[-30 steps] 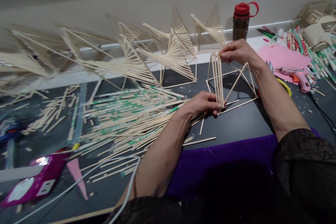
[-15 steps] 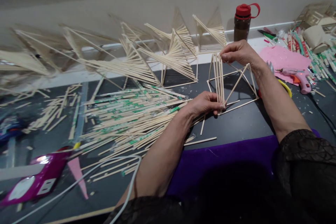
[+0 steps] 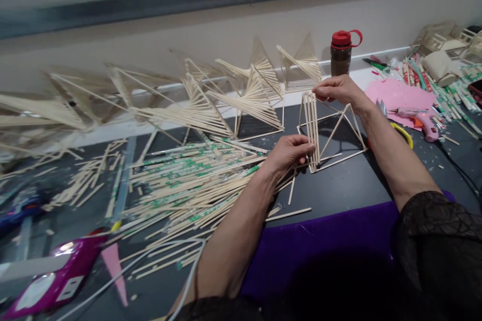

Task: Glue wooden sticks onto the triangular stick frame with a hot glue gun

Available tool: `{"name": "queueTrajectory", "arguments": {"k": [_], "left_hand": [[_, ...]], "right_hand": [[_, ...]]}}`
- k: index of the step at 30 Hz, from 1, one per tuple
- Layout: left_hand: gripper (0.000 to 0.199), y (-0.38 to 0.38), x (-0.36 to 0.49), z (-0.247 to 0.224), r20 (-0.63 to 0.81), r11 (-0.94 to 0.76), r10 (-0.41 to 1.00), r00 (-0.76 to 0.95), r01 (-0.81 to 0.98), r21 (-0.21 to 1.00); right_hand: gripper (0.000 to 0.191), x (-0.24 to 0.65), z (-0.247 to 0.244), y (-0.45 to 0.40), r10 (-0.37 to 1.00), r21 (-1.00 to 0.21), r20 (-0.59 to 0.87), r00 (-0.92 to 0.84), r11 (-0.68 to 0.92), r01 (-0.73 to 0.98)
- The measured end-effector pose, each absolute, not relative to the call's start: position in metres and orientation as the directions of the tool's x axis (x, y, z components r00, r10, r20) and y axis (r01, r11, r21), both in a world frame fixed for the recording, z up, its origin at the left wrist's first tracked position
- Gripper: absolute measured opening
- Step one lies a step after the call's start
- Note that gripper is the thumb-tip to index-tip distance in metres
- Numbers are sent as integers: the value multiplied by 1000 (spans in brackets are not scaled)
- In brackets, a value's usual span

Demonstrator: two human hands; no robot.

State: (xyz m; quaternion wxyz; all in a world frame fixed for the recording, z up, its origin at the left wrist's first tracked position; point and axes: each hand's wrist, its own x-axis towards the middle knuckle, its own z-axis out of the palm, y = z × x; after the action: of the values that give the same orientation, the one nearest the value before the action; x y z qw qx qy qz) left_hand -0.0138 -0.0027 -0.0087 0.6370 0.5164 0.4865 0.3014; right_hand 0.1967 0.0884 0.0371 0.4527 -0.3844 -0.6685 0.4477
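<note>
A small frame of thin wooden sticks (image 3: 314,125) stands on the dark table, with several sticks side by side on its left and triangular sides on its right. Near the lower part of those side-by-side sticks, my left hand (image 3: 286,156) is closed, its thumb and fingertips pinching the outer stick. At their top ends, my right hand (image 3: 341,91) pinches with thumb and index finger. My fingers partly cover the stick tips there. A loose pile of wooden sticks (image 3: 196,180), some with green-printed wrappers, lies left of my left hand.
Finished twisted stick models (image 3: 244,100) line the wall. A bottle with a red lid (image 3: 341,55) stands behind my right hand. At right lie a pink glue gun (image 3: 417,116), pink sheet (image 3: 399,93) and yellow-handled tool (image 3: 403,133). A white cable (image 3: 150,248) crosses the lower left.
The view has tilted up, so more wall shows. My left hand has shifted slightly up the sticks from their bottom ends. My right hand stays at the top.
</note>
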Motion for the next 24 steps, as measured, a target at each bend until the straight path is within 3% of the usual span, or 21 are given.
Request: {"name": "queueTrajectory", "arguments": {"k": [6, 15, 18, 21, 24], "left_hand": [[35, -1, -17, -1, -323, 300, 903, 284, 122, 946], [37, 4, -23, -5, -293, 271, 921, 258, 119, 955], [38, 3, -23, -5, -293, 271, 922, 251, 119, 955], [38, 2, -22, -3, -303, 281, 920, 250, 119, 952], [37, 1, -21, -2, -306, 282, 920, 246, 128, 951]], "right_hand": [[19, 200, 35, 92, 908, -920, 270, -322, 342, 193], [8, 210, 30, 97, 946, -703, 260, -193, 322, 634], [4, 213, 36, 94, 938, -765, 331, -101, 329, 553], [12, 218, 55, 89, 897, -868, 439, 49, 409, 282], [22, 225, 81, 79, 818, -841, 541, 196, 530, 110]]}}
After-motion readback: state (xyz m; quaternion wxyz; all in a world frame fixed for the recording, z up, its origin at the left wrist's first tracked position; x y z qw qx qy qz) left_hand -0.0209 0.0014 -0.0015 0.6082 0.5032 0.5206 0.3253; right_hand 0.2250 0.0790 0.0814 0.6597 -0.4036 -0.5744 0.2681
